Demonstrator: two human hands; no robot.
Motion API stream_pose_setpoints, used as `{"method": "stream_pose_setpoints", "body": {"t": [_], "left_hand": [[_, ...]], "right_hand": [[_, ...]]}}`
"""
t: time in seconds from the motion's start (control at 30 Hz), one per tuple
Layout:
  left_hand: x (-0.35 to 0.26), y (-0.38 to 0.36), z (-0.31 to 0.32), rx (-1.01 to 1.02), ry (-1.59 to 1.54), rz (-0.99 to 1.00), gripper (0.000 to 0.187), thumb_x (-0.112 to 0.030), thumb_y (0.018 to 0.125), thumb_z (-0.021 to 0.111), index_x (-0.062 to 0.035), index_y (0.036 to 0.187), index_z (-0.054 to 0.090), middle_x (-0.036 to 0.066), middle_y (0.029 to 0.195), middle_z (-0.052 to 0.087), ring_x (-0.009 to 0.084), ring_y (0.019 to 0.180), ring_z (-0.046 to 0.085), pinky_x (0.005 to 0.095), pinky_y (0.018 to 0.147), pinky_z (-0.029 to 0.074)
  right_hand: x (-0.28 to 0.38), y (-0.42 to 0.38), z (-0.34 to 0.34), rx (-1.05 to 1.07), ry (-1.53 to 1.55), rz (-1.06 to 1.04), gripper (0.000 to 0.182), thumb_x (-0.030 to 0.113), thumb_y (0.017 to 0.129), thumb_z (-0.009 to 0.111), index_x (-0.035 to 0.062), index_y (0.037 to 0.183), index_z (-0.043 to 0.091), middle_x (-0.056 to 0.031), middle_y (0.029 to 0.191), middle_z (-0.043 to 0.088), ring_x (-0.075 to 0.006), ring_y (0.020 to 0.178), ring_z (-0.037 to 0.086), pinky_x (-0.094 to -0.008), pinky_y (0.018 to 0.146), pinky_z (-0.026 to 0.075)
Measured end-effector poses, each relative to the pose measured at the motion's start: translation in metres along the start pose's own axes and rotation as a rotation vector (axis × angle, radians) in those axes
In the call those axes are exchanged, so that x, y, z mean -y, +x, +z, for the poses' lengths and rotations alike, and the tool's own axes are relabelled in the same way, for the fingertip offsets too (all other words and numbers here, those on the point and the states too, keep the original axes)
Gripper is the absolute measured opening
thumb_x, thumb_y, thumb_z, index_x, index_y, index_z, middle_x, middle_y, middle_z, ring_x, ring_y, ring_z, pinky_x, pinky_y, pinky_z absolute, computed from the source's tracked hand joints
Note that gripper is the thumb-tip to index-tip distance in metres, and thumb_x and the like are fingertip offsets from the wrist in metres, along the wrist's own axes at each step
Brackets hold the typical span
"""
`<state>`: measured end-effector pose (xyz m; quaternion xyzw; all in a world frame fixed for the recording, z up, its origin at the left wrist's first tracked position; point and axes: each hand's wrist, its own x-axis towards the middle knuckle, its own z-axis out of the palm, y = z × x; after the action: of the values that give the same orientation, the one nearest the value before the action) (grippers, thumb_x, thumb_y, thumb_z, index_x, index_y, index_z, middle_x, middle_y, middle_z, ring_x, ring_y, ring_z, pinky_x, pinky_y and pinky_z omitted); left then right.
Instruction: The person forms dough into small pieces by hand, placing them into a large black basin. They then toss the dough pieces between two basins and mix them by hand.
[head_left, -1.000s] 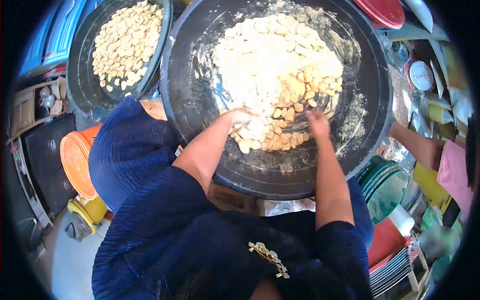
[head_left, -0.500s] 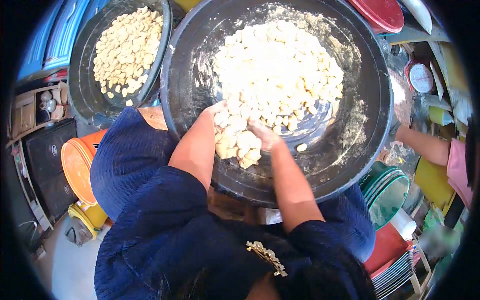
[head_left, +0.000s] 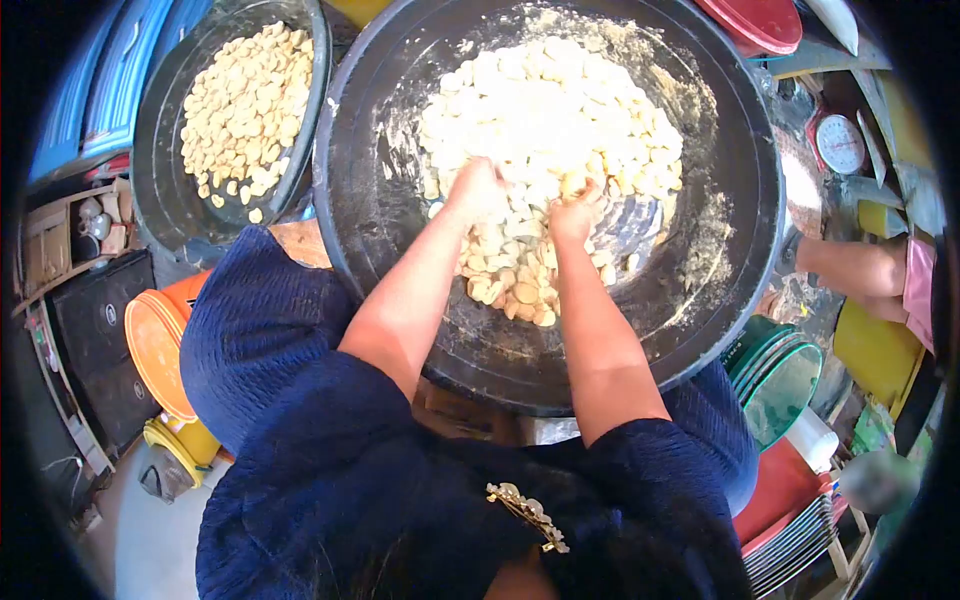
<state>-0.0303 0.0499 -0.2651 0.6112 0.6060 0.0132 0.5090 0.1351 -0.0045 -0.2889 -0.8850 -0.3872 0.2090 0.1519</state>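
A wide black basin point(head_left: 400, 290) rests across my lap, holding a large heap of pale, flat, rounded pieces point(head_left: 560, 110) dusted with flour. My left hand point(head_left: 482, 190) is in the left part of the heap, washed out by glare, its fingers partly buried. To the right of it, my right hand point(head_left: 577, 212) touches the pieces with its fingers apart. A smaller pile of pieces point(head_left: 515, 285) lies between my forearms, near the basin's front side.
At the upper left a second black basin point(head_left: 160, 200) holds similar pieces. Orange point(head_left: 155, 350) and yellow buckets stand left. Green lids point(head_left: 785, 395), a red tray, a dial scale point(head_left: 840, 143) and another person's arm point(head_left: 850, 268) are at the right.
Both hands have moved forward into the heap, away from my body. The pieces near the front have spread out. The other person's arm has shifted slightly.
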Motion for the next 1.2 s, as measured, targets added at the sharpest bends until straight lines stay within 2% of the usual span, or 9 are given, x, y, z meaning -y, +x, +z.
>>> {"method": "stream_pose_setpoints", "body": {"t": [0.1,0.17,0.37,0.63,0.87,0.9,0.93,1.13,1.2], "left_hand": [[-0.004,0.001,0.012,-0.350,0.156,0.156,0.068,-0.017,0.066,0.069,-0.0069,0.126,0.039,0.021,0.122,0.045,0.0345,0.109,0.047,0.0393,0.088,0.042],[-0.009,-0.005,0.031,-0.441,0.343,0.237,0.067,-0.017,0.067,0.068,-0.0053,0.126,0.038,0.018,0.126,0.042,0.0369,0.114,0.043,0.0410,0.089,0.041],[-0.015,0.002,0.070,-0.353,0.716,0.380,0.067,-0.008,0.060,0.070,-0.0103,0.120,0.041,0.018,0.126,0.039,0.0367,0.116,0.040,0.0387,0.092,0.039],[-0.107,0.020,-0.039,-0.228,-0.397,0.442,0.050,-0.014,0.072,0.065,-0.0029,0.117,0.046,0.015,0.102,0.059,0.0189,0.088,0.059,0.0304,0.074,0.047],[0.016,0.005,-0.041,-0.633,-0.667,-0.011,0.024,-0.018,0.078,0.059,0.0047,0.087,0.062,0.010,0.071,0.062,0.0175,0.056,0.057,0.0295,0.058,0.048],[0.049,0.005,-0.024,-0.762,-0.671,-0.102,0.023,-0.019,0.080,0.058,0.0036,0.080,0.063,0.008,0.065,0.061,0.0177,0.049,0.055,0.0297,0.055,0.047],[0.082,0.007,-0.006,-0.696,-0.819,-0.270,0.025,-0.021,0.080,0.058,0.0036,0.084,0.062,0.010,0.071,0.061,0.0187,0.054,0.056,0.0307,0.056,0.047],[0.053,-0.035,0.061,-0.425,-0.037,-0.439,0.076,-0.032,0.075,0.059,0.0046,0.132,0.024,0.024,0.121,0.043,0.0345,0.115,0.041,0.0368,0.096,0.034],[0.015,-0.066,0.081,-0.173,0.053,-0.466,0.082,-0.038,0.076,0.058,0.0061,0.133,0.018,0.025,0.129,0.034,0.0369,0.122,0.032,0.0376,0.100,0.030]], "right_hand": [[-0.029,0.003,-0.011,0.128,0.154,-0.318,0.060,0.011,0.071,0.066,0.0061,0.122,0.034,-0.0171,0.108,0.043,-0.0292,0.104,0.044,-0.0474,0.087,0.038],[-0.049,0.010,-0.009,0.049,0.840,0.033,0.067,0.000,0.066,0.066,0.0033,0.124,0.032,-0.0173,0.109,0.043,-0.0317,0.096,0.049,-0.0434,0.087,0.039],[-0.024,0.005,-0.004,0.252,0.134,0.000,0.070,0.003,0.069,0.064,0.0058,0.129,0.029,-0.0188,0.116,0.043,-0.0261,0.108,0.045,-0.0365,0.086,0.042],[0.019,0.086,-0.123,0.708,1.369,0.116,0.037,0.022,0.081,0.056,0.0054,0.113,0.045,-0.0112,0.106,0.050,-0.0281,0.104,0.049,-0.0508,0.076,0.049],[-0.082,0.057,0.027,-0.026,0.001,-0.042,0.063,0.053,0.076,0.053,0.0012,0.112,0.053,-0.0210,0.110,0.054,-0.0310,0.105,0.048,-0.0516,0.090,0.032],[-0.118,0.037,0.131,0.117,-0.460,-0.166,0.071,0.054,0.075,0.051,0.0040,0.125,0.044,-0.0268,0.124,0.043,-0.0361,0.120,0.034,-0.0568,0.099,0.019],[-0.021,-0.062,0.054,-0.042,-0.380,-0.205,0.070,0.054,0.079,0.046,0.0083,0.131,0.037,-0.0298,0.134,0.028,-0.0438,0.128,0.016,-0.0589,0.101,0.010],[-0.024,-0.083,-0.037,1.014,-0.456,-0.930,0.059,0.055,0.079,0.049,0.0321,0.131,0.037,-0.0117,0.140,0.029,-0.0345,0.131,0.020,-0.0499,0.106,0.012],[-0.042,-0.032,-0.061,0.711,-0.703,-0.835,0.055,0.047,0.074,0.061,0.0212,0.121,0.049,-0.0061,0.119,0.049,-0.0253,0.109,0.044,-0.0460,0.097,0.031]]}}
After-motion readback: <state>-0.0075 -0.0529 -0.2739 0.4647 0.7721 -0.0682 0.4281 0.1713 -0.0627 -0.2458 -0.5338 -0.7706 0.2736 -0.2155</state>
